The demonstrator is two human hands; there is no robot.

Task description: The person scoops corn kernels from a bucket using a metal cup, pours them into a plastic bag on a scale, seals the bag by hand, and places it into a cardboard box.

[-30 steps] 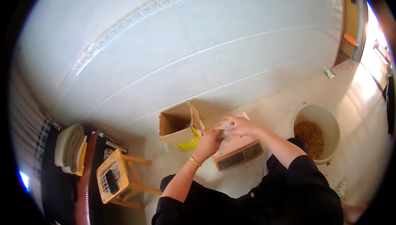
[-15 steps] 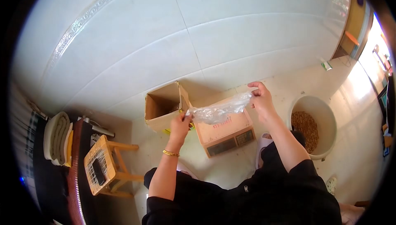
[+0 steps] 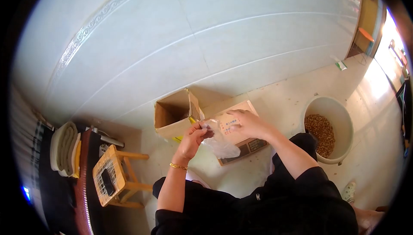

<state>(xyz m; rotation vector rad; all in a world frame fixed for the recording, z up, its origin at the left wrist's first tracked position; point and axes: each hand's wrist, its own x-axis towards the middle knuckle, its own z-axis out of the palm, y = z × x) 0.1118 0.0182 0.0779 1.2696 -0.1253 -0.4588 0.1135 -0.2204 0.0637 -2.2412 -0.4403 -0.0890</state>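
Observation:
A clear plastic bag (image 3: 224, 146) hangs crumpled from my left hand (image 3: 192, 143), whose fingers pinch its upper edge. To the right of the bag, my right hand (image 3: 251, 125) has its thumb and fingers apart with nothing visible between them. Below both hands lies a closed cardboard box (image 3: 246, 107) with printing on its top and a dark panel on its side. Just beyond my left hand stands an open cardboard box (image 3: 171, 128), its inside in shadow.
At the right, a pale round bucket (image 3: 343, 125) holds brown pellets or nuts (image 3: 320, 136). A wooden stool (image 3: 121, 179) with a dark phone-like object (image 3: 107, 182) stands left, beside a dark bench with folded cloths (image 3: 64, 149). A tiled wall (image 3: 206, 41) rises ahead.
The bag was stretched between both hands; now my right hand has let go and moved left and down. The bag hangs from my left hand over the closed box.

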